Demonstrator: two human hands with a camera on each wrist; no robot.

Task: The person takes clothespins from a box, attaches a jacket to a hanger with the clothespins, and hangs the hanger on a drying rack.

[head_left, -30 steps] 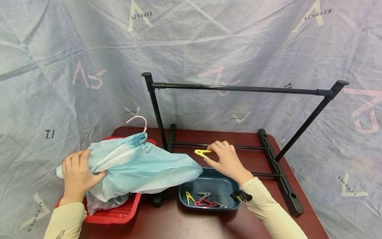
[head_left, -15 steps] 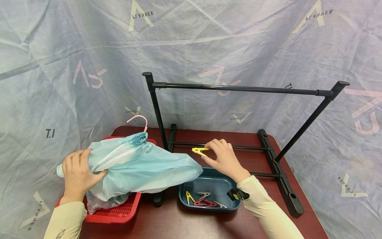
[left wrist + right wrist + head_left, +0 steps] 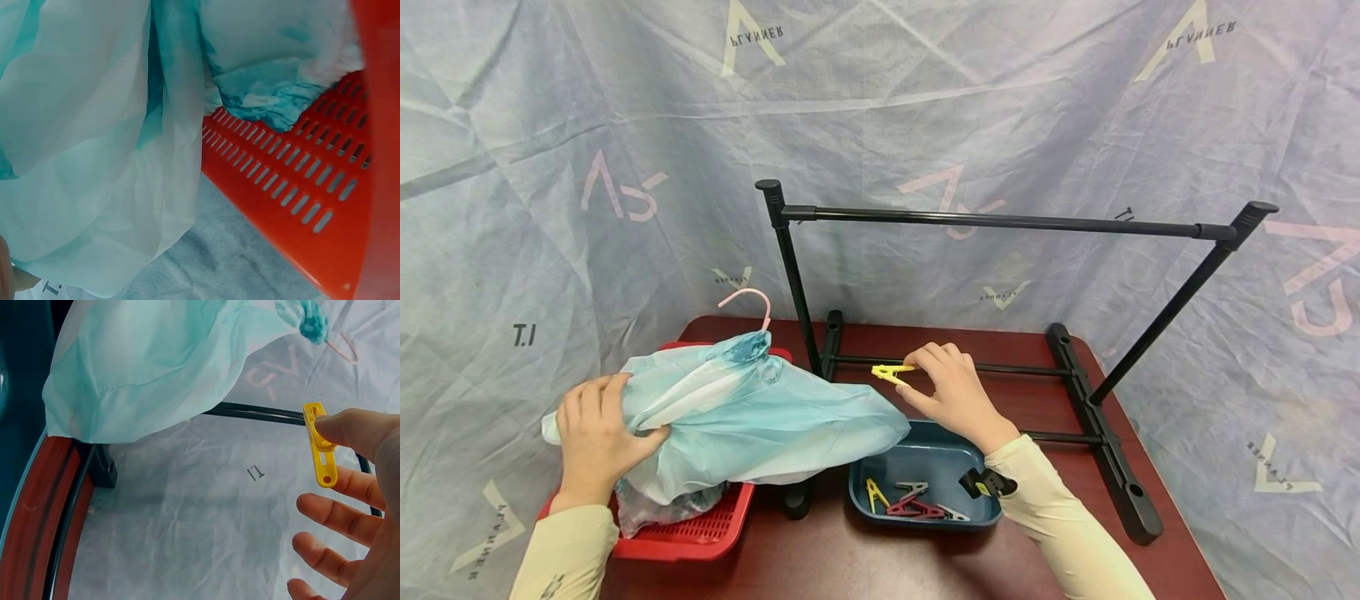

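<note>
A light blue and white garment [image 3: 760,417] hangs on a pink hanger [image 3: 756,298], whose hook sticks up from the neckline. My left hand [image 3: 597,437] grips the garment's left side, thumb in front. Between thumb and forefinger, my right hand [image 3: 951,393] pinches a yellow clothespin [image 3: 891,372], held just beyond the garment's right end and apart from it. The right wrist view shows the clothespin [image 3: 322,447] under the thumb, the other fingers spread. Below lies a dark blue bin [image 3: 925,458] with several clothespins [image 3: 917,504] inside. Most of the hanger is hidden inside the garment.
A black garment rack [image 3: 1000,220] stands on the dark red table [image 3: 820,558], its bar behind both hands. Beneath the garment sits a red slotted basket [image 3: 700,542] holding more cloth [image 3: 673,508]. A grey printed curtain [image 3: 880,100] hangs behind.
My right hand has moved left and slightly up with the yellow clothespin, toward the garment's right end. The left hand and the garment have stayed nearly still.
</note>
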